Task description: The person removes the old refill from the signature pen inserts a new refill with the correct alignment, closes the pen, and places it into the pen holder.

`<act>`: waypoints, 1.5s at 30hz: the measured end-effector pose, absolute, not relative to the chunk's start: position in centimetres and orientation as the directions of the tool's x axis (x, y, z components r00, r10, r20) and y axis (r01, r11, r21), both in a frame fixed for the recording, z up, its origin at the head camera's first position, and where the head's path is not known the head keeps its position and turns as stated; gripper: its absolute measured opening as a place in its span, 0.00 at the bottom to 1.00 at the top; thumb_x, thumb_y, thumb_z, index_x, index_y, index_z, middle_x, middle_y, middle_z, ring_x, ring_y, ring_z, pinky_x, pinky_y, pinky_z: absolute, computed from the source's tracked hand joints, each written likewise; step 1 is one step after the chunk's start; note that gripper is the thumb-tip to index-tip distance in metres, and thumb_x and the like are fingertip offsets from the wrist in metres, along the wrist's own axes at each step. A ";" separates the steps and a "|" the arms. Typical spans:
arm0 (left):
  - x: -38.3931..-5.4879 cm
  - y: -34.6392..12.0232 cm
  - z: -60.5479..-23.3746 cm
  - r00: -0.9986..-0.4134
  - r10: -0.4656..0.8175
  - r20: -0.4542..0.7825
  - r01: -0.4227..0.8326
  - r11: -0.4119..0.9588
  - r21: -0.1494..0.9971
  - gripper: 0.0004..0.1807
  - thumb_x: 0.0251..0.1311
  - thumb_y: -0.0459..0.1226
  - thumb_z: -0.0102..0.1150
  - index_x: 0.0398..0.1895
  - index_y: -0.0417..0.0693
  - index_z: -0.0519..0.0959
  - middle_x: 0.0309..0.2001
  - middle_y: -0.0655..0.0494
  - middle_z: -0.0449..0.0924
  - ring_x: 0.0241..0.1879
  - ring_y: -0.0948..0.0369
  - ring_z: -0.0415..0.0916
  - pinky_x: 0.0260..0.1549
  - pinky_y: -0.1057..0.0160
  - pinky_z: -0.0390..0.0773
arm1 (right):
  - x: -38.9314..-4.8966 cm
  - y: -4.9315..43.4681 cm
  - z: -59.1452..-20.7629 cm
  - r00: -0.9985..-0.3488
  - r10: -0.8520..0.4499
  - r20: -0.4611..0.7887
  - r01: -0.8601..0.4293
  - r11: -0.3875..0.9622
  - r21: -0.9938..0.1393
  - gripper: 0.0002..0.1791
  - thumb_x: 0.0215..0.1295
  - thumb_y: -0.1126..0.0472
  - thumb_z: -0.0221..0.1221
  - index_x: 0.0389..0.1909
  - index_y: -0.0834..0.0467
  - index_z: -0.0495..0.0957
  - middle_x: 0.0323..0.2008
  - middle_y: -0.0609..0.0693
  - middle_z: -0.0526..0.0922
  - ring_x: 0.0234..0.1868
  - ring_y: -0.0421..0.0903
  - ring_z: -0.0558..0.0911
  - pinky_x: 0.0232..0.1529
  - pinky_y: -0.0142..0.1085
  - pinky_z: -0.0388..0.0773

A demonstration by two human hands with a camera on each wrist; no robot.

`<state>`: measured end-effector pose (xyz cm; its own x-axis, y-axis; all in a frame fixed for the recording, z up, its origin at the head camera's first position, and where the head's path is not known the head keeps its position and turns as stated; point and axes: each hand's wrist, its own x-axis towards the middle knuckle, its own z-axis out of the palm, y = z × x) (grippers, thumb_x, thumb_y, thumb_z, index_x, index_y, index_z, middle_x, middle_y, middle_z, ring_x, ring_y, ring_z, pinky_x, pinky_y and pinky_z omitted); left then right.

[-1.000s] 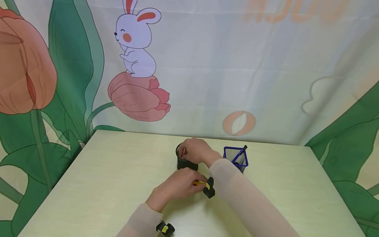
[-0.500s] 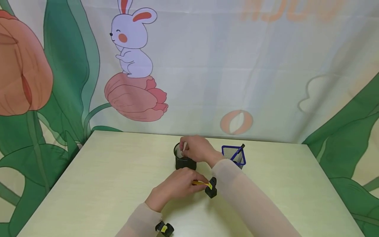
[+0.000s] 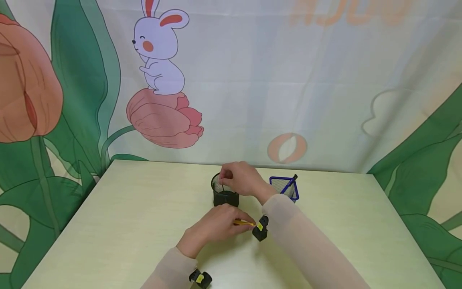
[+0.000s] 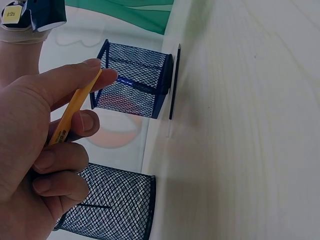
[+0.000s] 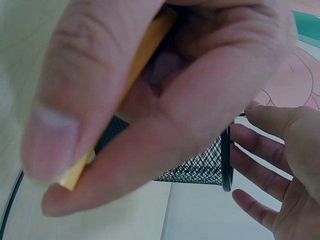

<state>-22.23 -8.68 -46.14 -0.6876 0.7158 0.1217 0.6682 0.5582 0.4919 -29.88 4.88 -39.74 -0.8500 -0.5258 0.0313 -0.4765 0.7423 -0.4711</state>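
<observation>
In the head view my left hand (image 3: 224, 223) holds a yellow pencil (image 3: 243, 222) just in front of the round black mesh pen holder (image 3: 226, 199). Thumb and fingers pinch the pencil (image 4: 75, 107) in the left wrist view, where dark lettering shows on it. My right hand (image 3: 241, 178) is over the pen holder's opening. Its fingertips pinch a thin dark stick (image 3: 223, 187) that reaches down into the holder; its kind is too small to tell. The close hand in the right wrist view is my left; my right hand (image 5: 285, 150) is beyond it, beside the mesh.
A blue-rimmed square mesh pen holder (image 3: 284, 185) with a dark pen (image 3: 288, 184) inside stands to the right, partly behind my right forearm. A dark slim pen or pencil (image 4: 175, 82) lies on the pale table (image 3: 144, 216) near it. A printed curtain (image 3: 238, 80) hangs behind.
My right hand has risen a little out of the round holder, and the thin stick now shows below its fingers. The left hand keeps holding the pencil in nearly the same place.
</observation>
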 end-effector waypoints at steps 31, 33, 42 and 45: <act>-22.2 -8.7 -46.3 -0.697 0.710 0.099 0.651 0.570 0.502 0.12 0.71 0.50 0.62 0.49 0.62 0.90 0.46 0.70 0.90 0.41 0.74 0.82 0.38 0.70 0.79 | -28.7 9.8 -39.8 -0.884 -0.454 0.114 -0.421 0.664 -0.618 0.03 0.69 0.56 0.68 0.36 0.48 0.83 0.35 0.42 0.91 0.37 0.39 0.87 0.41 0.38 0.79; -22.2 -8.8 -46.3 -0.696 0.710 0.103 0.654 0.569 0.499 0.12 0.71 0.50 0.62 0.49 0.61 0.90 0.45 0.70 0.90 0.41 0.74 0.83 0.39 0.69 0.79 | -28.5 10.0 -39.8 -0.886 -0.450 0.115 -0.417 0.662 -0.622 0.03 0.69 0.55 0.67 0.35 0.48 0.83 0.35 0.43 0.91 0.38 0.40 0.86 0.41 0.38 0.79; -22.2 -8.8 -46.1 -0.704 0.705 0.092 0.638 0.569 0.520 0.11 0.71 0.50 0.63 0.49 0.62 0.90 0.45 0.70 0.90 0.36 0.76 0.79 0.33 0.71 0.76 | -28.2 10.6 -39.8 -0.899 -0.424 0.115 -0.392 0.657 -0.644 0.04 0.69 0.56 0.68 0.35 0.47 0.83 0.34 0.42 0.91 0.38 0.42 0.85 0.41 0.39 0.76; -22.2 -8.7 -46.1 -0.702 0.706 0.092 0.638 0.567 0.521 0.11 0.71 0.50 0.63 0.49 0.61 0.90 0.44 0.70 0.90 0.36 0.76 0.79 0.34 0.71 0.76 | -28.2 10.8 -39.9 -0.900 -0.419 0.122 -0.392 0.652 -0.649 0.04 0.69 0.55 0.68 0.34 0.47 0.83 0.33 0.40 0.91 0.40 0.42 0.84 0.42 0.39 0.75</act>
